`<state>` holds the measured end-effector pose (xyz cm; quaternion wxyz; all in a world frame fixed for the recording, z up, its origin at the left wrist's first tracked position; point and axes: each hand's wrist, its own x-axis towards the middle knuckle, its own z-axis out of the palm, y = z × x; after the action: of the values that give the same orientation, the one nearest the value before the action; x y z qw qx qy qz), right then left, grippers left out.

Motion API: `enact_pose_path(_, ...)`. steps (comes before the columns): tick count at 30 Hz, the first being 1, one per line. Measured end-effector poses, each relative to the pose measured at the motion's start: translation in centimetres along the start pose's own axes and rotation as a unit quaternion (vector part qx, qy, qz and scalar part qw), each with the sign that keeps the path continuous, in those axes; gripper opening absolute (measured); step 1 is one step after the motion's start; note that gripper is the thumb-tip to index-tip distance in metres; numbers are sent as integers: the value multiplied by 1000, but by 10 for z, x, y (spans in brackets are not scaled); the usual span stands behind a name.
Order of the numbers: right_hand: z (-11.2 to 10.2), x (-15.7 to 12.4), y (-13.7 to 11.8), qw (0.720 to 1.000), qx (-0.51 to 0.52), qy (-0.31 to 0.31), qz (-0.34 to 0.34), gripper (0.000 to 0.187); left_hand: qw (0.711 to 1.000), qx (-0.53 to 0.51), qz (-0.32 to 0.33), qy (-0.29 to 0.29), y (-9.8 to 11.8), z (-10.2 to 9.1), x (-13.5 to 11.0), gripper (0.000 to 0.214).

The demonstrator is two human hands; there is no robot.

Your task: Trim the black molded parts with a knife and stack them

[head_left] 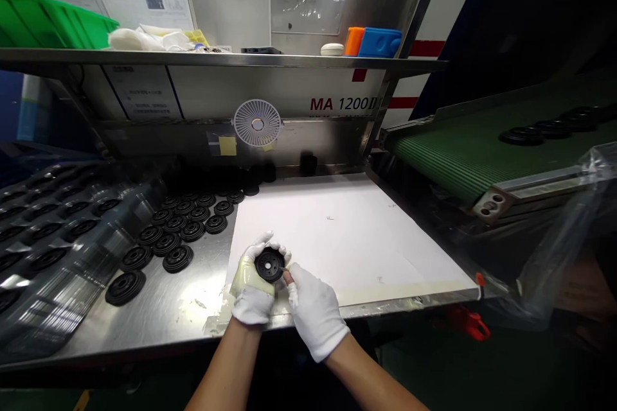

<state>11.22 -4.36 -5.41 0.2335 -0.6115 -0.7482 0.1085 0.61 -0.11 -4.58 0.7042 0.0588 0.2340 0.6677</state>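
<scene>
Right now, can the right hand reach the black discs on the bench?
Probably yes: the right hand is at the disc held in the left hand, which lies between it and the black discs on the steel bench, so it must pass over.

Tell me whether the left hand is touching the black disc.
Touching. The head view shows the left hand gripping the black disc by its rim.

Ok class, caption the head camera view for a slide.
A white-gloved left hand holds a black disc, the right hand touching it, beside rows of matching discs on a steel table.
</scene>
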Motion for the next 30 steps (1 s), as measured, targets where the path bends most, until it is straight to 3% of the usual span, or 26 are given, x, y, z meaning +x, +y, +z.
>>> enact_pose_path(6,4,-4,-10,1000,-6,-2,3,26,999,-4,29,28,1,5,3,21)
enact_pose_path(9,1,-1,-4,1000,-2,0,1,22,1000,13,-8,17,4,4,-2,29)
enact_pose_path(13,-2,2,4,1000,-2,0,6,19,999,6,-38,1,4,1,-2,24)
enact_pose_path(19,5,-6,-5,1000,1,-5,2,19,1000,-18,4,25,-3,-5,7,11)
enact_pose_path(23,9,-9,-9,1000,3,-9,-2,22,998,-21,50,33,-6,-6,4,15)
enact_pose_path(27,5,-6,-1,1000,3,-5,1,20,1000,4,1,26,-3,-5,-5,28)
enact_pose_path(30,0,-2,7,1000,-3,-2,11,21,1000,7,-27,13,-2,-2,-6,26)
